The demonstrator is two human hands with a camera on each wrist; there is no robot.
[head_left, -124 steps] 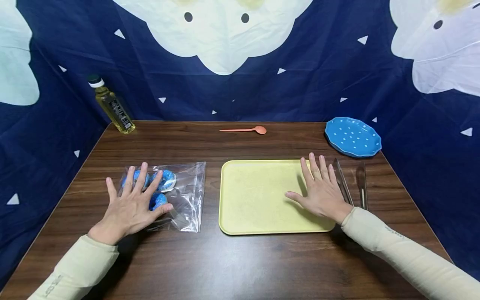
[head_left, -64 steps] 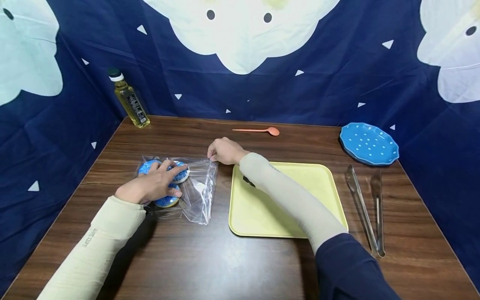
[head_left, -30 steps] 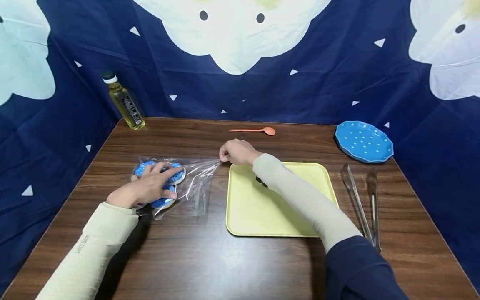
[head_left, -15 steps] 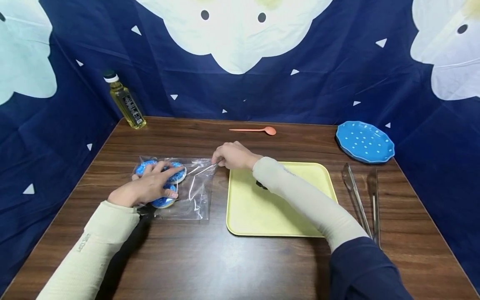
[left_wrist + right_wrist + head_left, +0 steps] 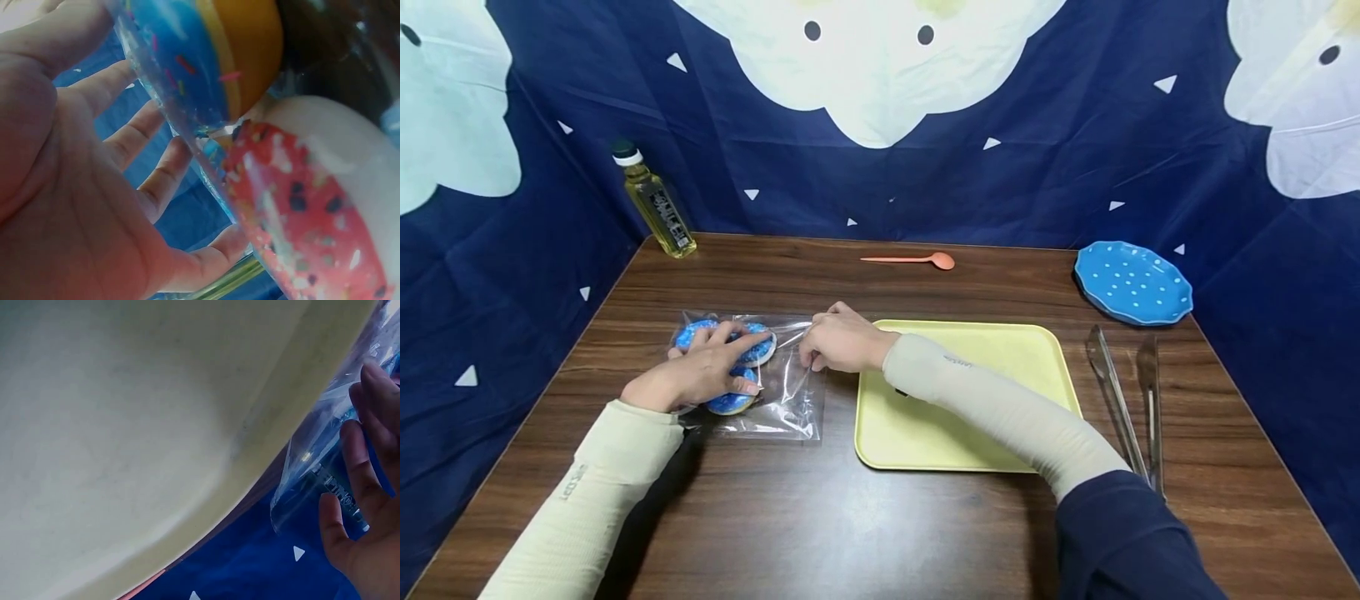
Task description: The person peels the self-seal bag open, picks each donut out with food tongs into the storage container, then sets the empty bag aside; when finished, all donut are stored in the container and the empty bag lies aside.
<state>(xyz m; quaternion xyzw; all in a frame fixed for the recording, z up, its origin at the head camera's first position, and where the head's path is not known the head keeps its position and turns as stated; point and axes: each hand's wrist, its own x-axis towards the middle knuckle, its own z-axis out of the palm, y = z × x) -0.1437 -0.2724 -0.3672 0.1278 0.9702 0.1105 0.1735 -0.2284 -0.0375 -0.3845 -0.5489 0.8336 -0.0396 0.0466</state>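
A clear plastic bag (image 5: 793, 408) of frosted doughnuts lies left of the yellow tray. From above, the doughnuts (image 5: 730, 404) look blue; the left wrist view shows a blue-topped doughnut (image 5: 178, 59) with sprinkles and a red-topped doughnut (image 5: 312, 206) through the plastic. My left hand (image 5: 696, 371) rests over them, its fingers spread and a little bent on the bag. At the bag's right edge, my right hand (image 5: 842, 337) pinches the plastic, fingertips pointing left and down. In the right wrist view, bent fingers (image 5: 359, 456) show beside the crinkled plastic.
The yellow tray (image 5: 955, 417) lies under my right forearm. Metal tongs (image 5: 1116, 392) are to its right, and a blue dotted plate (image 5: 1133, 283) sits behind them. An orange spoon (image 5: 910, 259) lies at the back. An oil bottle (image 5: 660, 210) stands at the back left.
My right hand left the tray for the bag's far right corner, lifted that edge, then slid along it toward me. My left hand's fingers bent down onto the doughnuts.
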